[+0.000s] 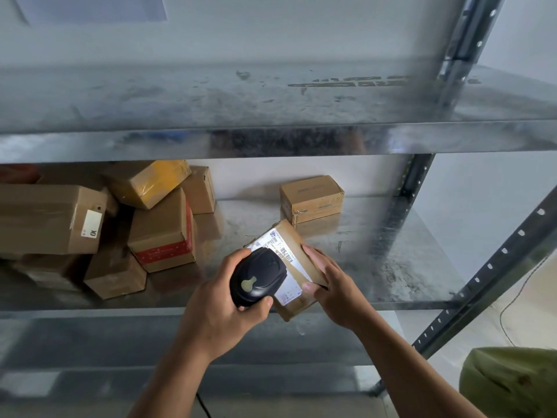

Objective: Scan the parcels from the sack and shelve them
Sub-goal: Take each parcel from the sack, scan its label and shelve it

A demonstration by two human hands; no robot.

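My left hand [223, 300] grips a black barcode scanner [256, 277], its head held over the white label of a small brown parcel [294, 251]. My right hand [331, 285] holds that parcel by its right side, thumb on the label's near end. The parcel is tilted over the front part of the middle metal shelf [376, 260]; I cannot tell whether it touches the shelf. At the bottom right shows a green sack [512, 384].
Several cardboard parcels [120, 224] are piled on the left half of the middle shelf. One flat box [312, 199] stands alone at the back. An upper shelf [271, 98] overhangs. Slotted steel uprights [482, 282] stand on the right. A lower shelf [120, 339] lies beneath.
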